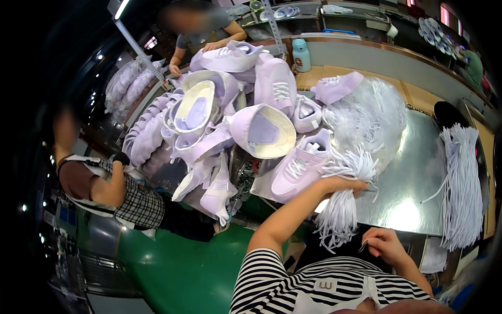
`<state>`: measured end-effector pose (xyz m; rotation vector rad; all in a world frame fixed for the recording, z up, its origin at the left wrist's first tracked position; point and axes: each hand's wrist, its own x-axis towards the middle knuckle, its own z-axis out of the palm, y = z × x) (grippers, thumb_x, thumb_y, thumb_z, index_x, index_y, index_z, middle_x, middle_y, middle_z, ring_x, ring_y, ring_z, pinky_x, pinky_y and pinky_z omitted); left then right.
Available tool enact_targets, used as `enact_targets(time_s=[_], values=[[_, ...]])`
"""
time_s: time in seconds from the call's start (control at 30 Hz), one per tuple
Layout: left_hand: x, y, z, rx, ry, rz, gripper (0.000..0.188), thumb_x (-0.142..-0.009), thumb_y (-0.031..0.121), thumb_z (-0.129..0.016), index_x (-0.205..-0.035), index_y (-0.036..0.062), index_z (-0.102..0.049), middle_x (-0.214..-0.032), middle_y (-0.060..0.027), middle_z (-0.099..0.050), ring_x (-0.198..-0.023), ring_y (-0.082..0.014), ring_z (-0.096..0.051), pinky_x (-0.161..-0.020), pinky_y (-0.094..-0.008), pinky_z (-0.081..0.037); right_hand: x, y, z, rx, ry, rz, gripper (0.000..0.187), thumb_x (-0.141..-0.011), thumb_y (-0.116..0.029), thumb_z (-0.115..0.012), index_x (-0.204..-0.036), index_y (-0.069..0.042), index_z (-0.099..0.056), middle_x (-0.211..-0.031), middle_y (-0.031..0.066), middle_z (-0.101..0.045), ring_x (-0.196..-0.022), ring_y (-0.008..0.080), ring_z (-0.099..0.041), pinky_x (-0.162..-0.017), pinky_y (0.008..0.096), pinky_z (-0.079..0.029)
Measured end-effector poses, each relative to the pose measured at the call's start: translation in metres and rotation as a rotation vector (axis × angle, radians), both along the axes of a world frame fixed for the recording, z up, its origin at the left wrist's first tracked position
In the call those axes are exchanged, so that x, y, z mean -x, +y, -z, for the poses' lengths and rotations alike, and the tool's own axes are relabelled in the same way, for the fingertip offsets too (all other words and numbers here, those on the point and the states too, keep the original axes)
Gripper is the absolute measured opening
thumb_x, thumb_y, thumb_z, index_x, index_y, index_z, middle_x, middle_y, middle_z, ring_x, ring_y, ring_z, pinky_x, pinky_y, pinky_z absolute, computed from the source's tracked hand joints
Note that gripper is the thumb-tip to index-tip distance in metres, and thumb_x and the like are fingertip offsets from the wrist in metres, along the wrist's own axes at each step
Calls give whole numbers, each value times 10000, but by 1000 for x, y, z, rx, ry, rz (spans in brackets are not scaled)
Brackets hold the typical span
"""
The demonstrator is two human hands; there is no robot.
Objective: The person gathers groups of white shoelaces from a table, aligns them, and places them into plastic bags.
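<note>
My left hand is closed around the middle of a thick bundle of white shoelaces, whose loose ends hang over the table edge. Just below and to the right, my right hand pinches a short thin strand, too small to name surely. Left of the bundle sits a lilac shoe upper with white laces threaded. Behind it, more lilac uppers are heaped, among them one lying with its cream underside showing.
A clear plastic bag of white laces rests on the shiny metal tabletop. Another bundle of laces hangs at the right edge. A blue bottle stands behind the pile. One person works across the table, another stands at left.
</note>
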<state>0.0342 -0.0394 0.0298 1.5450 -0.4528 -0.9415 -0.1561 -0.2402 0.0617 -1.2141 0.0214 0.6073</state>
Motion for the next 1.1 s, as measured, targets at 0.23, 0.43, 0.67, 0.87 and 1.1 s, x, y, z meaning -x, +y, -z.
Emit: enact_targets(time_s=[0.23,0.43,0.67,0.87,1.1], values=[[50,22,-26,-26,-645,95,488,-895,389,-570,-1257,63,-548,-1243,-124,-587,-1147,-213,-536,-1006,-324,-388,-44,-10,-34,-73,20,110,216,-896,-116,-608,-1050,35,-597,-708,67,-585,-461,89,-479,-381,188,-340],[106,109,-26,-482,-1150,422,556,-975,342,-408,-1428,33,-317,-1464,-121,-363,-1321,-248,-381,-1149,-390,-203,-121,51,-78,367,-663,5,376,-852,-146,-645,-1190,-29,-530,-782,39,-526,-620,117,-526,-505,238,-413],[124,226,-79,-479,-839,305,542,-935,285,-517,-1388,22,-376,-1422,-100,-422,-1308,-218,-398,-1125,-377,-267,-199,132,-42,1171,-1426,-203,461,-670,-280,-784,-1040,-82,-593,-885,83,-534,-802,263,-579,-644,378,-477],[73,282,-108,-460,-465,-91,607,-813,299,-727,-1316,49,-498,-1310,-71,-544,-1191,-174,-491,-1035,-290,-350,-226,126,-52,984,-1316,-302,353,-654,-301,-809,-834,-67,-615,-816,69,-520,-750,247,-580,-630,363,-471],[27,311,-147,-496,-625,-18,678,-755,371,-763,-1298,56,-505,-1285,-88,-563,-1179,-241,-516,-1039,-339,-371,-237,169,-123,649,-1112,-141,330,-735,-262,-776,-920,-35,-622,-774,54,-475,-670,188,-519,-599,322,-429]])
